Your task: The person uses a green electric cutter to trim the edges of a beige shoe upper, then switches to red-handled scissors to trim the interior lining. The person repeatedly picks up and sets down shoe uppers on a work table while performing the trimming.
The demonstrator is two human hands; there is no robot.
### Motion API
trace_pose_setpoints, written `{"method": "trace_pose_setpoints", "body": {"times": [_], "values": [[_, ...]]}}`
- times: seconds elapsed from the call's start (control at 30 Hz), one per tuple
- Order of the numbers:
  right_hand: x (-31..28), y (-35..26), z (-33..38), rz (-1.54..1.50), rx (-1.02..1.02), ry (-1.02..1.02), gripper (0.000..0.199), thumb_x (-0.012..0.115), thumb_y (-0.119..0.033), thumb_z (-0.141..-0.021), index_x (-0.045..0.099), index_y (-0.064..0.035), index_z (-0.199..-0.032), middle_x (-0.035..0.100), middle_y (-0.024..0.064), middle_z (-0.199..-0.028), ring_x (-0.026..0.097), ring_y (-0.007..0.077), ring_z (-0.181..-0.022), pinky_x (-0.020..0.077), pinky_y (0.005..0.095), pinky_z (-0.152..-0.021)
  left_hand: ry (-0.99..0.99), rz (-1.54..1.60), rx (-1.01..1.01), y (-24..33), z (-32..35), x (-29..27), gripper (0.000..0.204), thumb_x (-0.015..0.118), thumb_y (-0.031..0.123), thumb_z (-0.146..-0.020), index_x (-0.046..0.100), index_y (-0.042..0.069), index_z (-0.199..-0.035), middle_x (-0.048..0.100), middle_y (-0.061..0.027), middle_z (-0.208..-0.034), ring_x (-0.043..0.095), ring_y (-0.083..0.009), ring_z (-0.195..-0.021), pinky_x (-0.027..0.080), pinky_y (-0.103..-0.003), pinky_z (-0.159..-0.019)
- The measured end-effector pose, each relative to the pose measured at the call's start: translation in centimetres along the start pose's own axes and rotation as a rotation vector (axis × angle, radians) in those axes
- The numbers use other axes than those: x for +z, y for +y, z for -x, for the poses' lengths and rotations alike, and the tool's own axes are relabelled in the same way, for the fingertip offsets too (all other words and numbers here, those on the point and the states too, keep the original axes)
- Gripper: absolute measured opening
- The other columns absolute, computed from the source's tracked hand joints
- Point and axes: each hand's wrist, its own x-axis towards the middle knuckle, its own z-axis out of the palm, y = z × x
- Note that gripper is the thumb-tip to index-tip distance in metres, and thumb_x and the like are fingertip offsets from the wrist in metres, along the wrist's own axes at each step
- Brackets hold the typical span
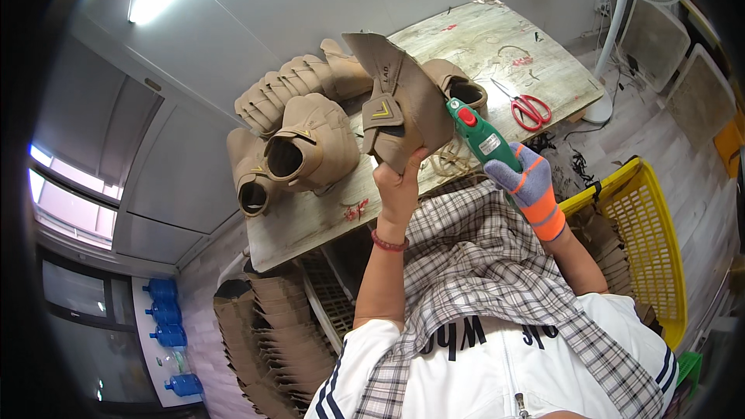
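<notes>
Two hands are up in front of me, above the wooden table [497,39]. My left hand [397,186] is bare and has a red bead band on the wrist. My arm goes up from my white sleeve, and my left fingers [415,161] pinch the bottom edge of a tan shoe piece [400,105]. My thumb is on the side I can see, and the other fingers are hidden behind it. My right hand [531,186] wears a purple and orange glove. It comes in from the right with the wrist bent, and its fingers are wrapped tight around a green tool [483,138]. The tip of the tool touches the right side of the shoe piece, near the top.

The shoe piece is soft, flat and tan, with a pointy top and a flap with a yellow arrow mark on it. It hangs in the air over the near edge of the table, not lying on it.

Behind it on the table sit more tan shoe tops [299,128] in a bunch. Red scissors [530,109] lie far to the right. A yellow basket [648,240] stands next to my right arm. A checked cloth covers my lap.
</notes>
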Motion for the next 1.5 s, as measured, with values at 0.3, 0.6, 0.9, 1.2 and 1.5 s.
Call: {"method": "trace_pose_setpoints", "body": {"times": [0.3, 0.6, 0.9, 1.2, 1.5], "values": [[-1.3, 0.0, -0.7, -0.121, 0.066, -0.013, 0.036, 0.079, -0.035, -0.086, 0.068, -0.0004, -0.09, 0.061, -0.0009, -0.066, 0.053, 0.0034, -0.059, 0.0425, 0.023, -0.053, -0.201, -0.337, 0.439, -0.9, 0.2, -0.5, 0.02, 0.077, 0.005, -0.083, 0.07, -0.005, -0.099, 0.069, -0.0204, -0.096, 0.067, -0.0393, -0.085, 0.052, -0.042, -0.072], [-2.8, 1.1, -2.2, -0.138, 0.056, 0.096, 0.037, 0.077, -0.037, -0.088, 0.069, -0.0015, -0.096, 0.064, -0.0031, -0.073, 0.052, 0.0024, -0.064, 0.0426, 0.0219, -0.056, -0.313, 0.151, -0.225, 0.6, 0.0, -5.1, 0.024, 0.073, -0.004, -0.078, 0.071, -0.003, -0.102, 0.07, -0.0178, -0.103, 0.066, -0.0366, -0.091, 0.053, -0.039, -0.08], [-2.5, 3.3, -1.1, 0.446, -0.334, 0.145, 0.051, 0.087, -0.043, -0.071, 0.069, -0.0012, -0.093, 0.069, 0.0099, -0.07, 0.066, 0.0189, -0.061, 0.0512, 0.031, -0.057, 0.052, 1.346, -0.781, 0.0, -8.1, -11.4, 0.027, 0.053, 0.014, -0.097, 0.061, -0.004, -0.116, 0.069, -0.0209, -0.113, 0.067, -0.0334, -0.106, 0.055, -0.046, -0.094], [-2.5, 4.2, -1.2, 0.634, -0.63, 0.105, 0.054, 0.091, -0.047, -0.06, 0.071, -0.0055, -0.087, 0.067, 0.0092, -0.069, 0.063, 0.0281, -0.06, 0.0511, 0.036, -0.057, 0.104, 1.559, -0.946, -6.7, -7.8, -14.3, 0.025, 0.051, 0.009, -0.097, 0.062, -0.005, -0.115, 0.068, -0.023, -0.115, 0.066, -0.0376, -0.106, 0.053, -0.05, -0.096], [-1.4, 2.1, -1.5, 0.578, -0.662, 0.05, 0.045, 0.092, -0.042, -0.056, 0.072, -0.0086, -0.079, 0.065, 0.0094, -0.067, 0.063, 0.0288, -0.06, 0.0508, 0.0361, -0.057, 0.06, 1.628, -1.029, -7.1, -7.8, -13.3, 0.027, 0.051, 0.008, -0.096, 0.06, -0.006, -0.118, 0.067, -0.0237, -0.117, 0.064, -0.0389, -0.11, 0.051, -0.051, -0.099]]}}
